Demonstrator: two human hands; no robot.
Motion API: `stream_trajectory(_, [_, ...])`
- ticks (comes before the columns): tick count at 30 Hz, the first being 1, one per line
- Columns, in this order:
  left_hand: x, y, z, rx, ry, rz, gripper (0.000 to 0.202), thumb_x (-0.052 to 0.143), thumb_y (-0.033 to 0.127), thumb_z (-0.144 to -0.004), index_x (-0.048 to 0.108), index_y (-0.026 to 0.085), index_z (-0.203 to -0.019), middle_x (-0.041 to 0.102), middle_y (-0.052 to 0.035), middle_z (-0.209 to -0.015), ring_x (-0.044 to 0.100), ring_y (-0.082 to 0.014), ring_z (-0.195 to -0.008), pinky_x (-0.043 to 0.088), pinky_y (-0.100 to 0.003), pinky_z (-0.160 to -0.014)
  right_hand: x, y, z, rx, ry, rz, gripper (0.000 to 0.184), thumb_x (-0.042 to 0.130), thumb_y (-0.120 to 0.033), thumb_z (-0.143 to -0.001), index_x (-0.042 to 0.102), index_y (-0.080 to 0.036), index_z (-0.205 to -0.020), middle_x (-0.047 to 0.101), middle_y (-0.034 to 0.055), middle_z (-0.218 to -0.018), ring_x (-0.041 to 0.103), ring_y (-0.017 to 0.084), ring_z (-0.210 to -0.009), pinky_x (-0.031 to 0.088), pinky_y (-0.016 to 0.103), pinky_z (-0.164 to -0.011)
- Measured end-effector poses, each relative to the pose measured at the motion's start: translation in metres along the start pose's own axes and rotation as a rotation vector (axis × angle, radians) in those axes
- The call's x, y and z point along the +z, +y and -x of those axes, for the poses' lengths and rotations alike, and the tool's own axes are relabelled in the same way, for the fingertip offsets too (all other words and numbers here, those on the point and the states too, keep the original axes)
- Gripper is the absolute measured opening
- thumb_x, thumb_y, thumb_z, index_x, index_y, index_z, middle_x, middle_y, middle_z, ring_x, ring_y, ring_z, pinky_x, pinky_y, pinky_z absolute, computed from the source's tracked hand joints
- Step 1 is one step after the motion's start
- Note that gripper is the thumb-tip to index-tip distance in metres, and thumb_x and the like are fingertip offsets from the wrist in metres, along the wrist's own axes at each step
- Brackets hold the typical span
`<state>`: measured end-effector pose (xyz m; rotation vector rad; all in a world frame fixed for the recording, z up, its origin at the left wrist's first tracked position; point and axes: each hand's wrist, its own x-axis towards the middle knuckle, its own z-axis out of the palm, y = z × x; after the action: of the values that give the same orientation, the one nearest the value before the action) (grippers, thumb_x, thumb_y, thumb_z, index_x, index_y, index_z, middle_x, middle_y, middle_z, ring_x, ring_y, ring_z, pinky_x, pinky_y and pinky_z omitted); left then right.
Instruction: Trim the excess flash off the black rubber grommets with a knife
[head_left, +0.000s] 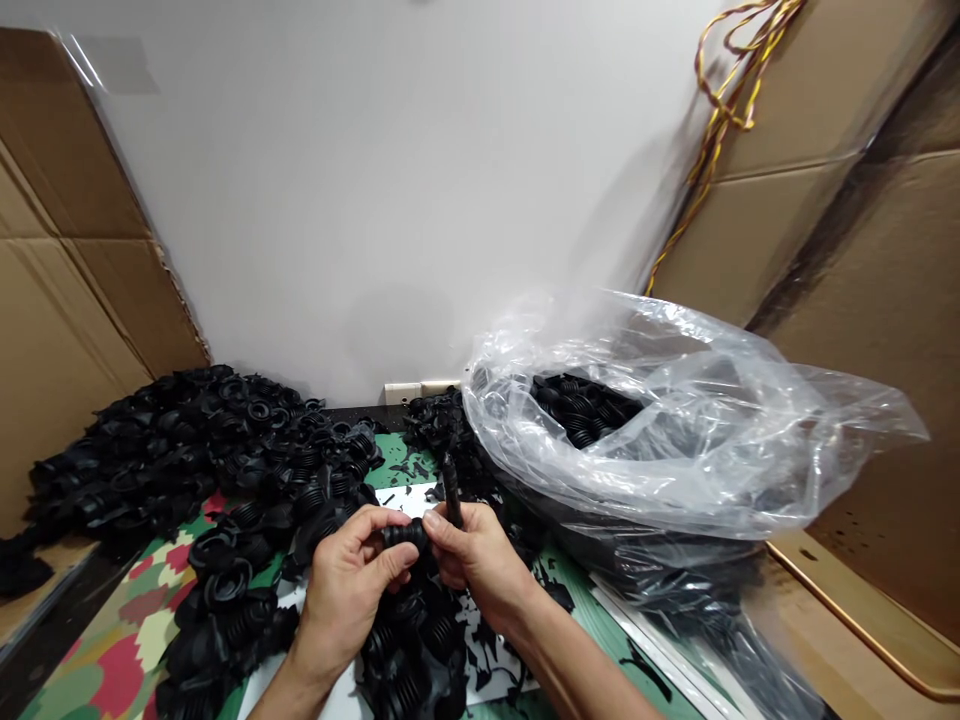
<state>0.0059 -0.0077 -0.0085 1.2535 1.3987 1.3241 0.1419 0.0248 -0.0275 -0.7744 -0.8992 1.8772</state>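
Observation:
A black ribbed rubber bellows (403,536) is pinched between the thumb and fingers of my left hand (346,562). Close against its right end is my right hand (474,558), closed round a slim dark tool (451,490) that points upward. Its kind cannot be made out. The right thumb tip appears to touch the bellows. Below both hands lies a heap of similar black bellows (412,650) on a white sheet (341,695), with thin black rubber scraps (491,660) to the right.
A large pile of black rubber parts (202,430) covers the left back. At right stands a clear plastic bag (712,480) holding more of them. Cardboard walls (82,220) flank the table, and yellow-brown twisted wire (709,165) hangs at upper right. A wall socket (403,394) sits behind.

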Motion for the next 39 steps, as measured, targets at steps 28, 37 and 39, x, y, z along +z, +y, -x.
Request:
stream_trajectory(28, [-0.005,-0.005,0.001,0.182,0.124,-0.132,0.016,0.074,0.024,-0.059,0.071,0.018,-0.074,0.063,0.0009,-0.069,0.053,-0.0113,-0.052,0.043,-0.021,-0.048,-0.013,-0.013,0.002,-0.440,0.174,0.323,0.044,0.063,-0.059,-0.073,0.065,-0.015,-0.080,0.062,0.0043,-0.068,0.059,0.019,-0.068,0.047,0.034,-0.069])
stream_trajectory(37, [-0.004,-0.003,0.002,0.143,0.104,-0.096,0.016,0.073,0.029,-0.061,0.069,0.018,-0.072,0.059,0.0028,-0.059,0.048,-0.0097,-0.044,0.040,-0.020,-0.040,-0.007,-0.021,0.017,-0.593,0.212,0.691,0.049,0.039,-0.059,-0.088,0.055,-0.018,-0.066,0.052,0.0020,-0.069,0.048,0.016,-0.065,0.039,0.028,-0.062])
stream_trajectory(39, [-0.005,-0.004,0.002,0.155,0.093,-0.110,0.015,0.073,0.030,-0.063,0.069,0.019,-0.073,0.061,0.0021,-0.063,0.050,-0.0101,-0.045,0.041,-0.020,-0.041,-0.007,-0.022,0.017,-0.510,0.197,0.687,0.049,0.044,-0.062,-0.085,0.052,-0.018,-0.064,0.049,0.0000,-0.064,0.046,0.014,-0.060,0.037,0.027,-0.057])
